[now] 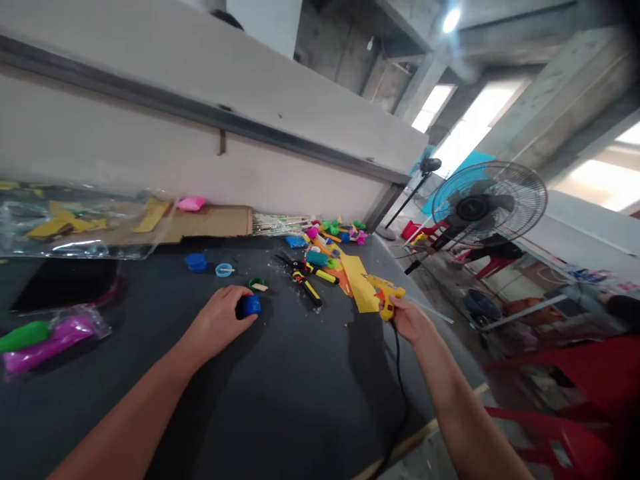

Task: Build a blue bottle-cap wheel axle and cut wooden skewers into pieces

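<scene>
My left hand (220,325) is closed around a small blue bottle cap (253,305), thumb and fingers on either side, low over the dark tabletop. My right hand (411,321) grips a yellow hot glue gun (391,293), its nozzle pointing left over a yellow sheet (360,283). A black cord (399,360) trails down from its handle. Just beyond my left hand lie a green cap (255,283) and a light blue ring-shaped cap (223,270), each with a pale stick piece at it. Further left stand stacked blue caps (197,263).
Pliers with yellow-black handles (311,290) lie mid-table beside colourful scraps (320,257). At the left are a dark flat device (65,285), bagged purple clay (55,343) and a plastic bag (90,220) on cardboard. A fan (473,208) and red chairs (565,433) stand right.
</scene>
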The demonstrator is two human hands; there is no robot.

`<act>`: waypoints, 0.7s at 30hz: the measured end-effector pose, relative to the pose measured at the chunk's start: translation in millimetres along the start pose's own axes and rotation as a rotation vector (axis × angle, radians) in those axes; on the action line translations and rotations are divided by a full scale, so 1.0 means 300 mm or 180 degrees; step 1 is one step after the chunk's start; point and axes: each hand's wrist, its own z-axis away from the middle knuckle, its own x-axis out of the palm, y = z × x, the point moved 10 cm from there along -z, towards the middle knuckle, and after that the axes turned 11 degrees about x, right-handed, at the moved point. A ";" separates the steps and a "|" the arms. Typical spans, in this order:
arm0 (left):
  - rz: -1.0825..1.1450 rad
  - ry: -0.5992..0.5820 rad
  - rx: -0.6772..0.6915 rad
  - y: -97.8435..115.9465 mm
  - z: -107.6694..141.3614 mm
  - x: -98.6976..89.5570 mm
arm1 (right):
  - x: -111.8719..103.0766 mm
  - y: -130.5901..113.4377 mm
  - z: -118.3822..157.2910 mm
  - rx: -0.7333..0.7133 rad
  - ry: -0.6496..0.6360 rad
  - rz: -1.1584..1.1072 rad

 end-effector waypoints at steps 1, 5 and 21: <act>-0.0004 0.0007 0.0006 0.001 -0.001 -0.001 | -0.007 0.001 -0.008 -0.0093 0.0168 0.0312; -0.0047 0.0079 0.0053 0.011 0.003 -0.003 | -0.014 -0.014 -0.019 -0.0337 0.0768 0.1302; -0.0321 0.0101 0.0036 -0.050 0.037 -0.091 | 0.861 -0.149 0.274 -0.2569 -0.0394 0.3376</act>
